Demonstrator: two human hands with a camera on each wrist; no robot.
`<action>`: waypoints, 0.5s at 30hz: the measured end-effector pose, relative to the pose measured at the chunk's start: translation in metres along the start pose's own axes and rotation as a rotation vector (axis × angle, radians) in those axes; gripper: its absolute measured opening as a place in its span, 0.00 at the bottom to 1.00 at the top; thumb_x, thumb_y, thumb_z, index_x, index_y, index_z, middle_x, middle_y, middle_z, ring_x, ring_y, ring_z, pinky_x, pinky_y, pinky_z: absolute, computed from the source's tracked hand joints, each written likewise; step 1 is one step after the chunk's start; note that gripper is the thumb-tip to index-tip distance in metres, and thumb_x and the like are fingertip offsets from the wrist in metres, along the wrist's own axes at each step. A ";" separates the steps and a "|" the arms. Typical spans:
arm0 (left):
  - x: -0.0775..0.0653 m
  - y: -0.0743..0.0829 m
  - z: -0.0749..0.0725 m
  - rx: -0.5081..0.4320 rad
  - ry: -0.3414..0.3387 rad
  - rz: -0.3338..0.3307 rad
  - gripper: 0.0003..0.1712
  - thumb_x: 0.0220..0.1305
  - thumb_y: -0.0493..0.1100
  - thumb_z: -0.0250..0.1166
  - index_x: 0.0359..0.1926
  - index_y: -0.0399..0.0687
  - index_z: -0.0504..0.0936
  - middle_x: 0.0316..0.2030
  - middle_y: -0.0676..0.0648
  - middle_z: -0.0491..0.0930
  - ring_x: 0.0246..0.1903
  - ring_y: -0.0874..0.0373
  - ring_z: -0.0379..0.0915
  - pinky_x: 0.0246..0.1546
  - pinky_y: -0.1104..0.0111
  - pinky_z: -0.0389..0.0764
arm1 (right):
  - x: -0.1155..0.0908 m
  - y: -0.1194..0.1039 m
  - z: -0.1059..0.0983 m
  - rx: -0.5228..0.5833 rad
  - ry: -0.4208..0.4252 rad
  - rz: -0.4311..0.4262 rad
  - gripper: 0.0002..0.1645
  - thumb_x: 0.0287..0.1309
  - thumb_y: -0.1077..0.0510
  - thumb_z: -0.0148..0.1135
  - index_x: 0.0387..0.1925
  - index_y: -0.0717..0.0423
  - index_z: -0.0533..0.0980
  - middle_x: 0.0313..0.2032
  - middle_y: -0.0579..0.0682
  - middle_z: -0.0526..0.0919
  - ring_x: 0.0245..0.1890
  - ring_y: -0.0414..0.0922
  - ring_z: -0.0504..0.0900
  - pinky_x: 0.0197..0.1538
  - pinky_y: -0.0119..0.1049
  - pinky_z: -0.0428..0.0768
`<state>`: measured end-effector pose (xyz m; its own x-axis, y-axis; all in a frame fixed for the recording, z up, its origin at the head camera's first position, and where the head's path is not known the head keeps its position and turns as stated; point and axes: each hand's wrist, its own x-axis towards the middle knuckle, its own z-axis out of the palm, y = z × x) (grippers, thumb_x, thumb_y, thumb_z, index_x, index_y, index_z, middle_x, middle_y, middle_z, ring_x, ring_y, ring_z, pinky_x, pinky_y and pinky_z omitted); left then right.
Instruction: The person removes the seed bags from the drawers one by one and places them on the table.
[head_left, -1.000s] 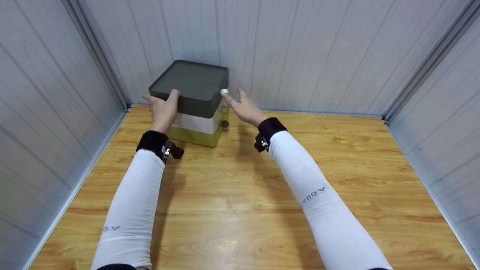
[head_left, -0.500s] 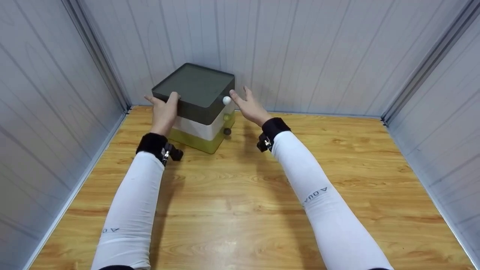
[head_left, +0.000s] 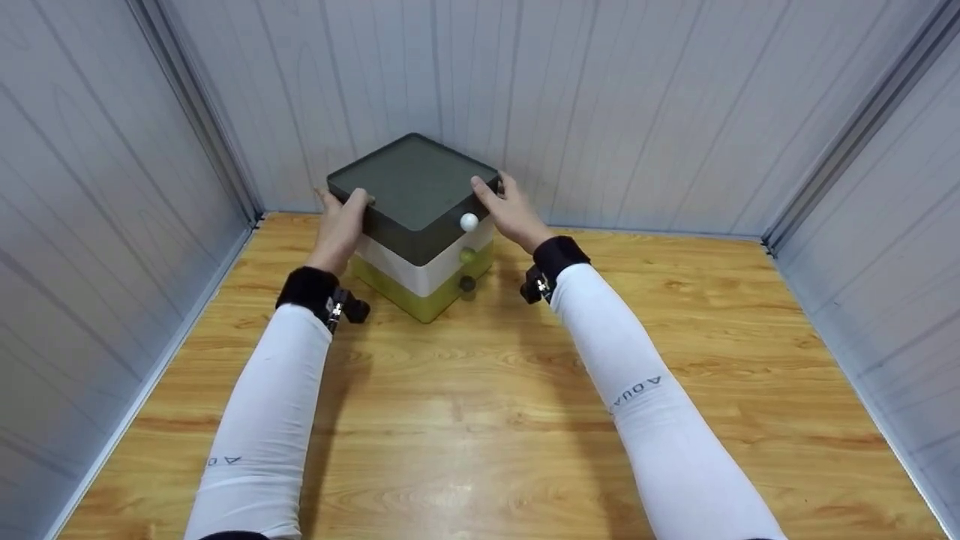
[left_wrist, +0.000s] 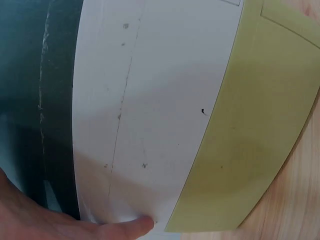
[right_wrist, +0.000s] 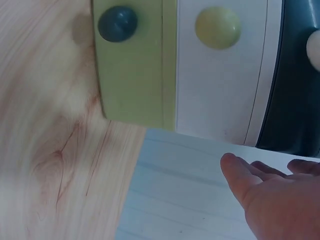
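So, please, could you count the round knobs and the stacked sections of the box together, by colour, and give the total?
White: 2 (top knob, middle section)
Yellow-green: 2 (middle knob, bottom section)
Dark: 2 (bottom knob, top section)
Total: 6 (3 knobs, 3 sections)

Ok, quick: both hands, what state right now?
Left hand: gripping the left corner of the drawer box.
Right hand: gripping its right corner, thumb at the rim.
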<state>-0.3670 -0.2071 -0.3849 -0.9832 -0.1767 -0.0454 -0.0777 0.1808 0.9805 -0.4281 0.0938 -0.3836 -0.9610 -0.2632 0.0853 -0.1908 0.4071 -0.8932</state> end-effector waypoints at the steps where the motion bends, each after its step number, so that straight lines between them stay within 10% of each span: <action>1: 0.000 0.000 0.001 0.000 -0.003 0.002 0.69 0.69 0.62 0.57 0.85 0.52 0.12 0.88 0.45 0.18 0.87 0.56 0.23 0.83 0.68 0.38 | 0.000 0.000 -0.001 0.005 0.003 0.000 0.57 0.83 0.27 0.51 0.90 0.60 0.47 0.86 0.62 0.56 0.86 0.55 0.57 0.84 0.45 0.61; 15: 0.006 0.003 0.010 -0.109 -0.060 0.008 0.66 0.70 0.55 0.58 0.87 0.53 0.17 0.89 0.43 0.23 0.85 0.54 0.46 0.82 0.65 0.58 | 0.001 -0.002 -0.013 0.084 0.038 -0.004 0.47 0.85 0.32 0.51 0.85 0.61 0.62 0.81 0.59 0.68 0.82 0.53 0.65 0.81 0.42 0.65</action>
<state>-0.3746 -0.1978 -0.3844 -0.9920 -0.1174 -0.0460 -0.0550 0.0751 0.9957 -0.4314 0.1042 -0.3756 -0.9674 -0.2309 0.1037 -0.1783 0.3307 -0.9267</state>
